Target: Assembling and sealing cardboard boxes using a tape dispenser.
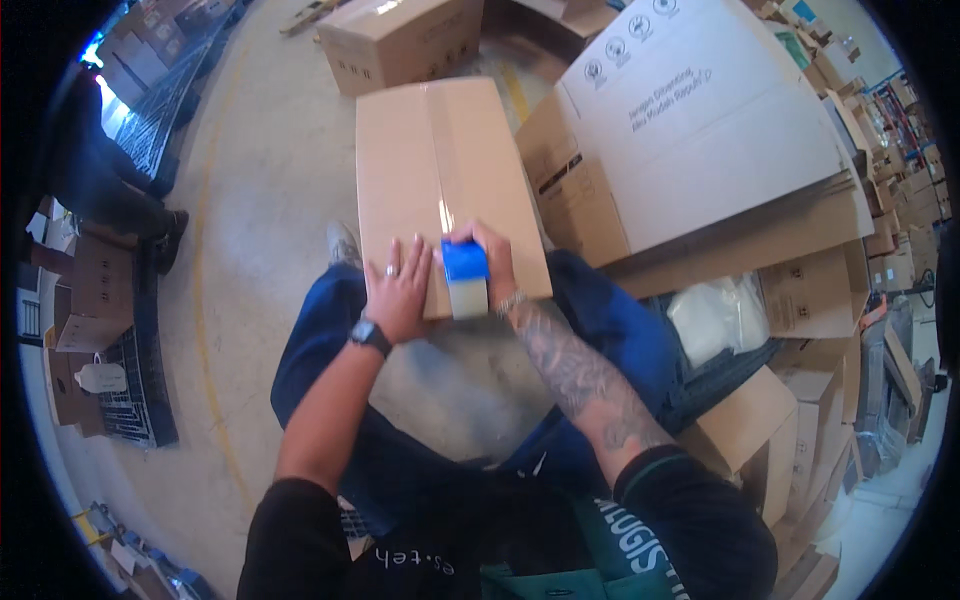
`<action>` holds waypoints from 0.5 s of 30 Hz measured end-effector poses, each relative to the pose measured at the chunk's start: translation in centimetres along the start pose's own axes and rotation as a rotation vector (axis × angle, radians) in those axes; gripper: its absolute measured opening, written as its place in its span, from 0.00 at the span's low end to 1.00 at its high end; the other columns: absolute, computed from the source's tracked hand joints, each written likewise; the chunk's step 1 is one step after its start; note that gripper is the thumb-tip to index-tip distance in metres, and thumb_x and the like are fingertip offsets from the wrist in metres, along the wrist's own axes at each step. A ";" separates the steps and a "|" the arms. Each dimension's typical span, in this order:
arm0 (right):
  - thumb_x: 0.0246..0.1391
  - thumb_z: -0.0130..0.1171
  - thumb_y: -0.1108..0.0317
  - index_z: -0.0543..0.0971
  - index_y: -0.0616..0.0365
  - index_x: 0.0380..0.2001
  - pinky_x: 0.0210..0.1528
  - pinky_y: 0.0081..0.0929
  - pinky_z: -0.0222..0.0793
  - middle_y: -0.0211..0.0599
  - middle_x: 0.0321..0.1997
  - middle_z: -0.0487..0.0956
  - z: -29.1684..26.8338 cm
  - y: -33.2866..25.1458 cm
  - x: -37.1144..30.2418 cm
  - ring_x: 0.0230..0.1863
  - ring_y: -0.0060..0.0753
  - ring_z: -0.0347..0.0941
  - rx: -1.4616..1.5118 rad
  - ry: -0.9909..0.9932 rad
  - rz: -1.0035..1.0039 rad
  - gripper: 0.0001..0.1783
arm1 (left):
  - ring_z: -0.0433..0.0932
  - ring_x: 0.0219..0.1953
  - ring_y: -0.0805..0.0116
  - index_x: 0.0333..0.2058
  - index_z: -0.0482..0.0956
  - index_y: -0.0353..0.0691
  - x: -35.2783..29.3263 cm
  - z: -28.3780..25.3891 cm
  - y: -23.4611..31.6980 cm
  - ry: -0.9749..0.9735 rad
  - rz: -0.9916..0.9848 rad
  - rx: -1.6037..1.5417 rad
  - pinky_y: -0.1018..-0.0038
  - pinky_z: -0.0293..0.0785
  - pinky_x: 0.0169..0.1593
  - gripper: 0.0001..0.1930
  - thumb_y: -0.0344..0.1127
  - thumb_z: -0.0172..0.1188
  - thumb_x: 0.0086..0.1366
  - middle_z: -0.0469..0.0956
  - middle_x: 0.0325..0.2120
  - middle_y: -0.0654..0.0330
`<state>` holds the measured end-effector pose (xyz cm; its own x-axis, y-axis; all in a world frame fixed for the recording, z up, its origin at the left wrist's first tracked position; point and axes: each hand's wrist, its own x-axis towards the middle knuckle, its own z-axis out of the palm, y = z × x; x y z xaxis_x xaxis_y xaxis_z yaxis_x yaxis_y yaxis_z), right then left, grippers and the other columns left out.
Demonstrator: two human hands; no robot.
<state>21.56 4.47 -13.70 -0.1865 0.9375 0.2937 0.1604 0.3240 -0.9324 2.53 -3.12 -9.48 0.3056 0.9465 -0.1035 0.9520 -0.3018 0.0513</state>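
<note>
A closed brown cardboard box [400, 165] stands between my knees, a strip of clear tape [442, 150] running along its top seam. My right hand [492, 255] is wrapped round a blue tape dispenser [465, 260], which sits at the box's near edge in line with the strip. Below its blue part hangs a pale roll or flap [468, 298]; which of these it is I cannot tell. My left hand [398, 290] lies flat on the box top just left of the dispenser, fingers stretched out.
Another carton [400, 45] stands beyond the box. To the right lean large flattened cardboard sheets [700, 130], with a white plastic-wrapped bundle [715, 315] below them. At the left, a person in dark clothes [130, 190] stands near black pallets [140, 390] and cartons.
</note>
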 end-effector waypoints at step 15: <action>0.55 0.71 0.75 0.78 0.60 0.32 0.63 0.43 0.78 0.46 0.45 0.88 -1.6 -0.5 -16.2 0.45 0.36 0.87 0.552 0.037 0.563 0.09 | 0.47 0.79 0.19 0.77 0.55 0.86 2.0 -2.3 2.0 -0.142 0.033 0.035 0.10 0.59 0.62 0.62 0.41 0.83 0.48 0.47 0.80 0.40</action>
<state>26.02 -10.65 -17.64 -0.1860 0.9486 -0.2562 -0.2846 -0.3016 -0.9100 5.05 -1.56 -7.34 0.3341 0.9110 -0.2419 0.9405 -0.3390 0.0225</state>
